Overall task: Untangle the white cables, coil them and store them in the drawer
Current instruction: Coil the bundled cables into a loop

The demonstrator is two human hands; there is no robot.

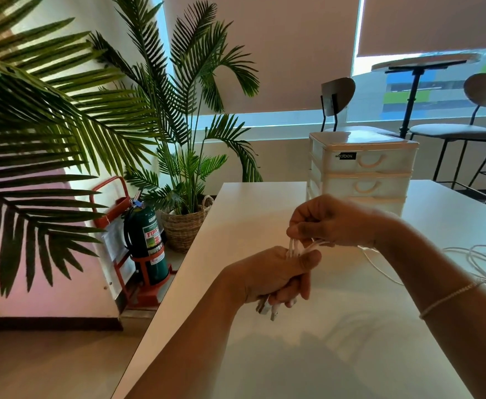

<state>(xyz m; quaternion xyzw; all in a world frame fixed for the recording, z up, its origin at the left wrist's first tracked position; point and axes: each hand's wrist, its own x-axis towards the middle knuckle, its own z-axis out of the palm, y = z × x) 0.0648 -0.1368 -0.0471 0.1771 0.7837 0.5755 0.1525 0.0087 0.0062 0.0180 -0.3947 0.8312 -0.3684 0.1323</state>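
Observation:
My left hand (279, 277) grips a bundle of white cables in its fist above the white table (265, 355); loops stick out at the top and the plug ends (266, 309) hang out below. Just above it, my right hand (331, 223) pinches the white cable loops (296, 247). A loose stretch of white cable (475, 260) trails off over the table to the right. The white drawer unit (362, 171) stands at the back of the table behind my right hand, with its visible drawers shut.
The table's left edge runs diagonally beside my left forearm. On the floor to the left are a green fire extinguisher (146, 240) in a red stand and a potted palm (184, 223). Chairs (460, 131) and a round table stand behind.

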